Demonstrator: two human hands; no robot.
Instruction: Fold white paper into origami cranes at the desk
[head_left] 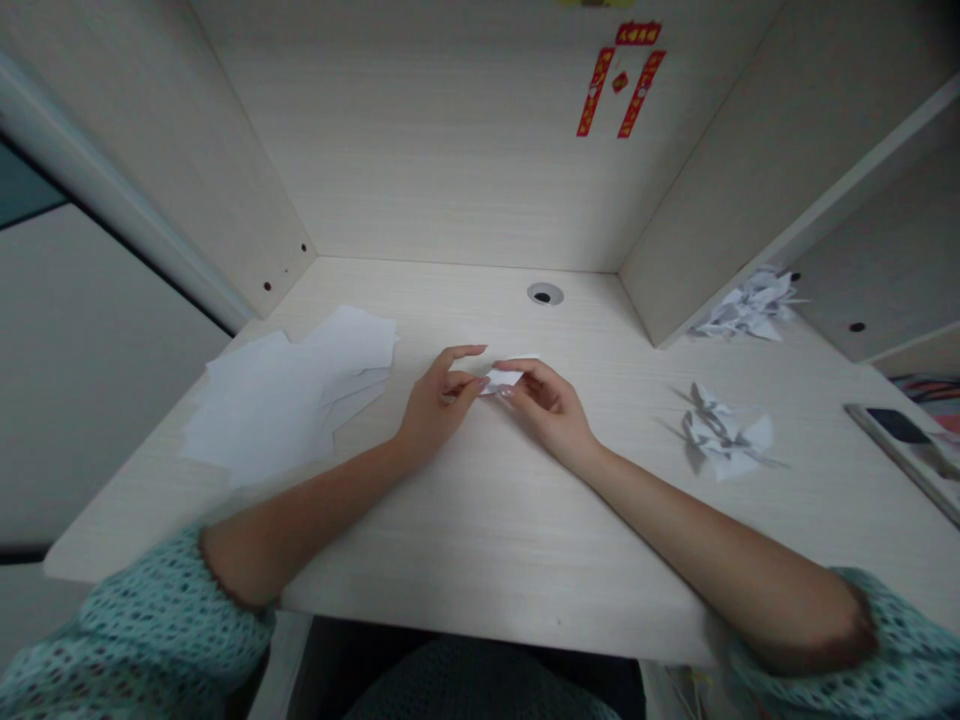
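A small folded piece of white paper (504, 378) is held between my two hands over the middle of the desk. My left hand (444, 395) pinches its left edge between thumb and a fingertip, with the index finger stretched out above. On the other side, my right hand (546, 398) grips the paper between thumb and index finger, the other fingers curled in. Part of the paper is hidden behind the right fingers. Left of the hands lies a spread of white paper sheets (277, 400).
Folded white paper pieces (726, 435) sit on the right of the desk (480, 540), with another pile (754, 305) by the upright panel (697, 200). At the far right lies a flat object with a dark phone-like rectangle (898, 425). A round cable hole (545, 294) is near the back wall.
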